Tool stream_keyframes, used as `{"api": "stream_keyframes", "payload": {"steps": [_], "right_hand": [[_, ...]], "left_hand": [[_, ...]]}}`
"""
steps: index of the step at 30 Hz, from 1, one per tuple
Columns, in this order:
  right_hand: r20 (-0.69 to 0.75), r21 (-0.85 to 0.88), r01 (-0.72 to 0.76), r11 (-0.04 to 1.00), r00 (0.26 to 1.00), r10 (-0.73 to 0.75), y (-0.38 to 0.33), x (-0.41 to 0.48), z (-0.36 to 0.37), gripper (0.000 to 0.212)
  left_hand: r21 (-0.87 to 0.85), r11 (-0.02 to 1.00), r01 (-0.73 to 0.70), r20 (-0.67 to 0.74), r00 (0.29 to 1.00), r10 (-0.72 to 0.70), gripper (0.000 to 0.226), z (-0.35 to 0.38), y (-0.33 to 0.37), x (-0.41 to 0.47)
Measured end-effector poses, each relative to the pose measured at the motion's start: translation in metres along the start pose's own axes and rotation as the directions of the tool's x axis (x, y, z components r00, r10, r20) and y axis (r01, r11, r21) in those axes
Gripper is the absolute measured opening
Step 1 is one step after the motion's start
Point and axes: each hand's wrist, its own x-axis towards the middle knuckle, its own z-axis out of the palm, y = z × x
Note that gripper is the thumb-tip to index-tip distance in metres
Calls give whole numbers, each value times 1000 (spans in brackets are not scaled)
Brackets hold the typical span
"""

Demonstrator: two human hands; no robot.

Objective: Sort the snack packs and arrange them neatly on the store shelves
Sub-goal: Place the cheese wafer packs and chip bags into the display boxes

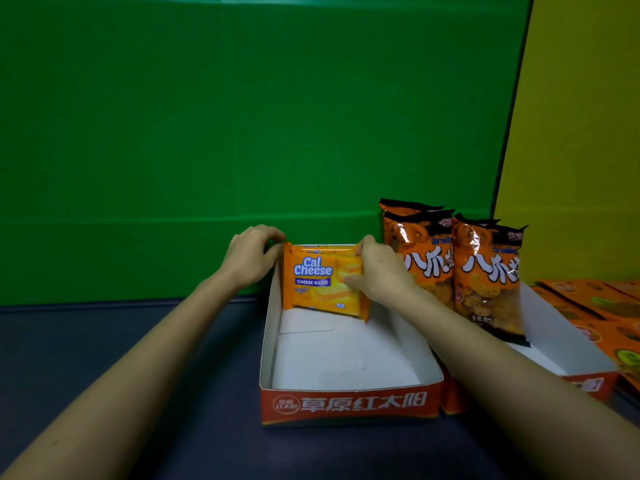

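An orange Cal Cheese wafer pack (317, 282) stands upright at the far end of a white cardboard tray (349, 403) with a red front wall. My left hand (251, 256) pinches the pack's upper left corner. My right hand (379, 271) grips the pack's right edge, thumb on its front. More packs of the same kind seem to stand behind it, mostly hidden. In the neighbouring tray (561, 344) on the right stand three orange-and-black snack bags (485, 275), upright in two rows.
The trays sit on a dark blue shelf surface (194, 393). A green back panel (207, 133) rises behind, with a yellow panel (581, 133) to the right. Flat orange boxes (602, 303) lie at the far right.
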Motion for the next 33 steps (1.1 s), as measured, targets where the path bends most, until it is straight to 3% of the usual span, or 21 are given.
{"api": "stream_keyframes", "payload": {"steps": [4,10,16,23,33], "right_hand": [[-78,-126,85,988,992,-96,-2,0,3,50],[-80,-263,168,950,978,-195,-3,0,2,49],[-21,-149,347,926,935,-353,-33,-5,-13,34],[56,4,599,801,799,-598,-126,-25,-7,30],[148,110,712,694,678,-720,-289,-93,53,32]], "left_hand": [[78,996,31,-49,998,-27,26,-8,-7,-9],[191,981,40,-40,999,-34,27,-24,-21,-37],[254,963,92,-75,994,-76,24,-52,-36,-76],[360,910,205,-122,978,-172,23,-109,-66,-137],[528,770,360,-142,931,-337,23,-237,-155,-264]]}}
